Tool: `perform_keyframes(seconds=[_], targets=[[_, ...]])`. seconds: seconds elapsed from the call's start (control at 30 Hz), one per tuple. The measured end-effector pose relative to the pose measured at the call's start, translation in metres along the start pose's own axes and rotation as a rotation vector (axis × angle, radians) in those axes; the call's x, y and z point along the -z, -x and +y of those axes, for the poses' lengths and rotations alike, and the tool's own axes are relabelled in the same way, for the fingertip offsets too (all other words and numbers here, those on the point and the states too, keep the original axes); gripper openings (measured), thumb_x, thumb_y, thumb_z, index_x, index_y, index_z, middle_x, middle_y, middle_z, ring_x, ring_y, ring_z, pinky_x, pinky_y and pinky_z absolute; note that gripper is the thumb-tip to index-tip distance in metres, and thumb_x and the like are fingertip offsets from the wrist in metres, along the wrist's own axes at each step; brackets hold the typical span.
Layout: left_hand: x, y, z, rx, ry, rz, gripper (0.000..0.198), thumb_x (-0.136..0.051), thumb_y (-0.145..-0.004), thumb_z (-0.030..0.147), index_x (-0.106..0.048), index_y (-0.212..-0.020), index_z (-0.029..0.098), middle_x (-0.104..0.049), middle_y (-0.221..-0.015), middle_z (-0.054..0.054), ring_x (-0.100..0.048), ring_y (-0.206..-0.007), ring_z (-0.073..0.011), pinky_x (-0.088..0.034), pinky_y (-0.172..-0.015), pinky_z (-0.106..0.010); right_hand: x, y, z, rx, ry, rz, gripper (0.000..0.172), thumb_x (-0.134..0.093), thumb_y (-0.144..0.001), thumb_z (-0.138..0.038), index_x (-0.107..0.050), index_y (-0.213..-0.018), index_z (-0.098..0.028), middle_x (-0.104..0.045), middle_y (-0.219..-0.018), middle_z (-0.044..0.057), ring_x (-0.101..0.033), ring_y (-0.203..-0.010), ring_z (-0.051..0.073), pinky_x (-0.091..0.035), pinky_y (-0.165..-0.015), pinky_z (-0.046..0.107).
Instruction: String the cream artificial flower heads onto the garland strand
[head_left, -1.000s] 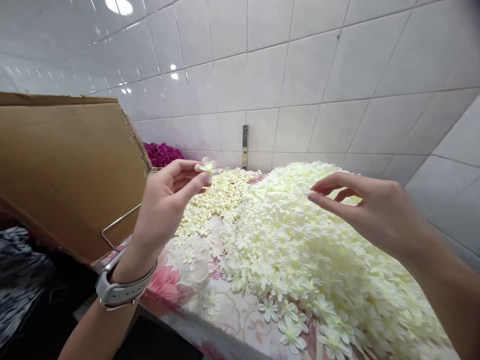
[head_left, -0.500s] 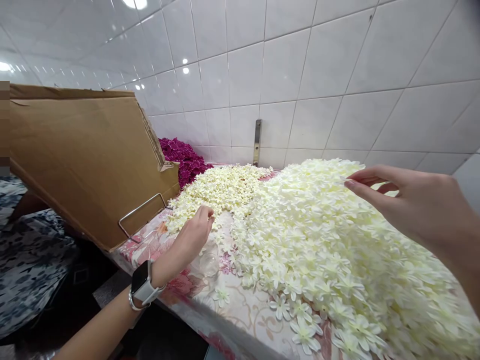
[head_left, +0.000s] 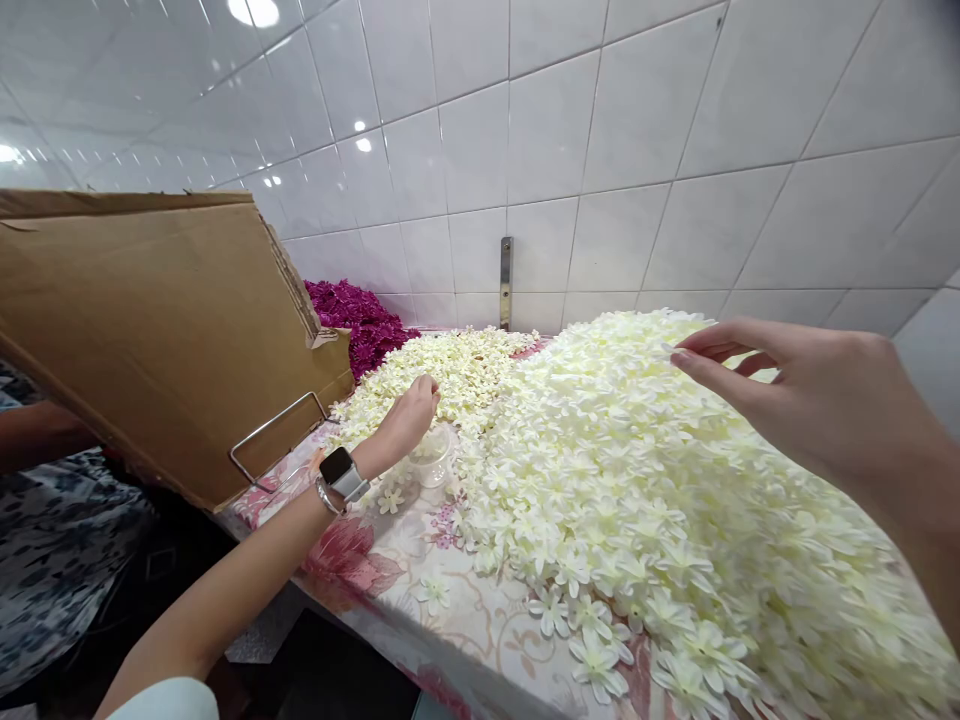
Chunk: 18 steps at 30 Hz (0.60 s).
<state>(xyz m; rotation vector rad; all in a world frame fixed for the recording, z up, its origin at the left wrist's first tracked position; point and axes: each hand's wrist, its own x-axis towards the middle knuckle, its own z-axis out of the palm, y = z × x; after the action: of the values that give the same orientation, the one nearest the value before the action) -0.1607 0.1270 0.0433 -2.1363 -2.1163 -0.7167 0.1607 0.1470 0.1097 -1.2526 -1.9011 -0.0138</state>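
My left hand [head_left: 405, 415], with a smartwatch on its wrist, reaches over the heap of small cream flowers [head_left: 469, 375]. Its fingers are bent together, and whatever lies between them is too small to make out. My right hand [head_left: 817, 395] is above the larger pile of pale yellow-white artificial flowers [head_left: 622, 470], thumb and forefinger pinched. A tiny pale bit shows at those fingertips, but I cannot make out what it is. Below my left hand, a clear round dish [head_left: 433, 460] stands on the flowered tablecloth [head_left: 480, 630].
A large cardboard sheet [head_left: 150, 320] leans at the left beside a bent wire stand [head_left: 274, 440]. Purple flowers [head_left: 360, 320] are heaped behind it. A metal strip [head_left: 506, 283] is fixed to the tiled wall [head_left: 555, 130]. Another person's arm [head_left: 45, 435] shows at far left.
My left hand has moved up and slightly right, further over the small flowers, uncovering more of the dish. My right hand stays pinched, shifted a little left in view as the camera moved.
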Motion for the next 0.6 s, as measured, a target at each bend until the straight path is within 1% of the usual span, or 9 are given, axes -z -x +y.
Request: perform_keyframes(seconds=[0.07,0.13,0.2,0.27,0.33,0.4,0.43,0.53,0.6], targets=[[-0.003,-0.008,-0.003,0.005,0.017,0.001,0.008,-0.04,-0.083,0.018,-0.04,-0.076,0.022,-0.05,-0.074,-0.003,-0.047,-0.065,-0.0186,-0.035,-0.062,-0.031,0.0,-0.001,0.0,-0.004,-0.009,-0.005,0.035,-0.052,-0.073,-0.054,-0.065,-0.069,-0.022,-0.063,-0.064,0.002,-0.052,-0.051,0.013,-0.035,-0.056,0.028],[0.0,-0.013,-0.003,0.015,0.042,0.006,0.008,-0.044,-0.081,0.019,-0.041,-0.074,0.022,-0.051,-0.071,-0.003,-0.049,-0.063,-0.0186,-0.037,-0.061,-0.031,0.001,-0.003,0.001,-0.011,-0.005,-0.006,0.032,-0.054,-0.073,-0.051,-0.065,-0.067,-0.022,-0.063,-0.067,0.002,-0.052,-0.052,0.013,-0.036,-0.058,0.029],[0.01,-0.015,0.001,0.024,0.076,0.029,0.007,-0.045,-0.08,0.02,-0.042,-0.074,0.021,-0.053,-0.072,-0.003,-0.052,-0.065,-0.0193,-0.039,-0.062,-0.032,0.001,-0.006,0.003,-0.004,0.005,-0.002,0.029,-0.057,-0.073,-0.047,-0.064,-0.065,-0.021,-0.064,-0.07,0.002,-0.053,-0.055,0.013,-0.037,-0.059,0.029],[0.025,-0.016,0.015,0.021,0.131,0.061,0.005,-0.043,-0.083,0.023,-0.045,-0.079,0.02,-0.056,-0.078,-0.005,-0.055,-0.071,-0.0199,-0.042,-0.062,-0.031,-0.002,-0.009,0.006,-0.002,0.006,0.005,0.025,-0.06,-0.074,-0.043,-0.064,-0.068,-0.019,-0.064,-0.072,0.004,-0.054,-0.056,0.014,-0.039,-0.06,0.029],[0.039,-0.015,0.038,0.001,0.247,0.063,0.012,-0.043,-0.084,0.03,-0.048,-0.085,0.019,-0.057,-0.088,-0.007,-0.058,-0.077,-0.0191,-0.046,-0.058,-0.029,-0.007,-0.011,0.009,-0.003,0.02,0.026,0.021,-0.062,-0.074,-0.037,-0.065,-0.08,-0.017,-0.064,-0.074,0.005,-0.056,-0.06,0.017,-0.041,-0.063,0.031],[0.046,-0.014,0.07,-0.006,0.64,-0.022,0.017,-0.051,-0.081,0.034,-0.053,-0.084,0.017,-0.06,-0.088,-0.007,-0.059,-0.08,-0.0188,-0.05,-0.058,-0.028,-0.014,-0.01,0.01,0.03,0.038,0.076,0.024,-0.062,-0.075,-0.031,-0.064,-0.092,-0.014,-0.065,-0.081,0.008,-0.059,-0.07,0.02,-0.043,-0.067,0.034],[0.047,-0.013,0.086,-0.018,0.778,-0.084,0.018,-0.055,-0.079,0.034,-0.056,-0.082,0.016,-0.061,-0.086,-0.006,-0.06,-0.078,-0.0175,-0.051,-0.06,-0.028,-0.016,-0.009,0.008,0.065,0.019,0.091,0.023,-0.059,-0.077,-0.029,-0.063,-0.095,-0.014,-0.066,-0.085,0.009,-0.06,-0.074,0.021,-0.044,-0.068,0.034],[0.037,-0.014,0.13,-0.045,1.033,-0.22,0.016,-0.061,-0.076,0.03,-0.064,-0.078,0.015,-0.063,-0.081,-0.005,-0.059,-0.073,-0.0146,-0.051,-0.062,-0.027,-0.018,-0.003,-0.002,0.178,-0.165,0.022,0.019,-0.054,-0.083,-0.032,-0.062,-0.089,-0.016,-0.066,-0.087,0.007,-0.06,-0.075,0.018,-0.046,-0.063,0.03],[0.028,-0.016,0.147,-0.042,1.116,-0.287,0.015,-0.062,-0.075,0.028,-0.067,-0.076,0.014,-0.063,-0.079,-0.005,-0.058,-0.072,-0.0139,-0.049,-0.062,-0.026,-0.016,0.001,-0.01,0.227,-0.264,-0.046,0.018,-0.057,-0.082,-0.034,-0.061,-0.085,-0.016,-0.065,-0.082,0.005,-0.059,-0.072,0.016,-0.046,-0.061,0.028]])
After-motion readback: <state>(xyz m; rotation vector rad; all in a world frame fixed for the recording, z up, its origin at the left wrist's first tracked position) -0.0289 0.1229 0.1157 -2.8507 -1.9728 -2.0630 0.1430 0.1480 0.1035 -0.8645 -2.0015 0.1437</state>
